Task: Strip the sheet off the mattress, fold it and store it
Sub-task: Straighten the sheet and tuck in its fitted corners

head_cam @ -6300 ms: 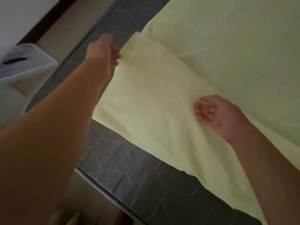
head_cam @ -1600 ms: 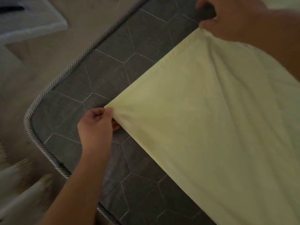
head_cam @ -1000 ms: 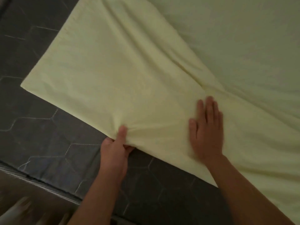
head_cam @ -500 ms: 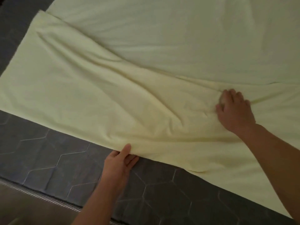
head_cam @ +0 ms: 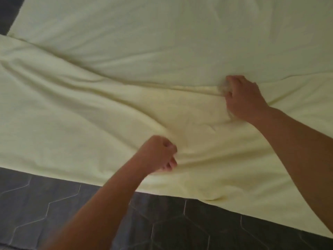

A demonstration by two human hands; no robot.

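A pale yellow sheet (head_cam: 126, 73) lies spread over the dark grey quilted mattress (head_cam: 45, 204), with a folded-over flap nearest me and long wrinkles running across it. My left hand (head_cam: 158, 154) is curled into the flap near its front edge and bunches the cloth. My right hand (head_cam: 243, 98) sits farther back and to the right, its fingers curled round the flap's folded edge where it meets the flat layer behind.
Bare mattress with hexagon stitching shows along the front (head_cam: 180, 228) and in the top left corner (head_cam: 9, 13).
My left hand moved from the sheet's front edge onto the flap and closed into the cloth. My right hand shifted right and gripped the fold. The view moved closer.
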